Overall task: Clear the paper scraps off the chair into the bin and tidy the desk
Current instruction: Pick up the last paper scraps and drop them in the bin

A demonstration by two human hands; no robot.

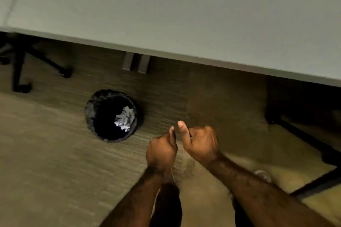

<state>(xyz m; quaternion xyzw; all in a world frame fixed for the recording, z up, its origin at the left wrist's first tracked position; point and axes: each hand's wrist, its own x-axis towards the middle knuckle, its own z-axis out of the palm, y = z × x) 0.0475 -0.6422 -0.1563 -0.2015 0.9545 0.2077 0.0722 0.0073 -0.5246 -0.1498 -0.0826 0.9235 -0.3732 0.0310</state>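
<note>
Head view looks down past our forearms to the bin (pixel 112 115), a round black-lined can standing on the carpet (pixel 46 153) at about ten o'clock from our hands. At the bottom of it, toward its four o'clock side, lies a crumpled heap of white paper scraps (pixel 125 118), so at least part of the clearing looks done. We judge the bin sits just out from under the desk (pixel 184 14) so that we can drop things straight into its open mouth.

Our left hand (pixel 162 150) and right hand (pixel 201 143) hang close together, near the bin's rim at its four o'clock and off to the side of the opening. Both are curled into loose fists, thumbs raised and almost touching. We see no scrap in either, though the closed fingers could hide a small piece; we cannot tell.

At ten o'clock in the frame the wheeled base of the chair (pixel 20 64) shows under the desk edge; its seat is out of sight. The visible desk top is bare.
</note>
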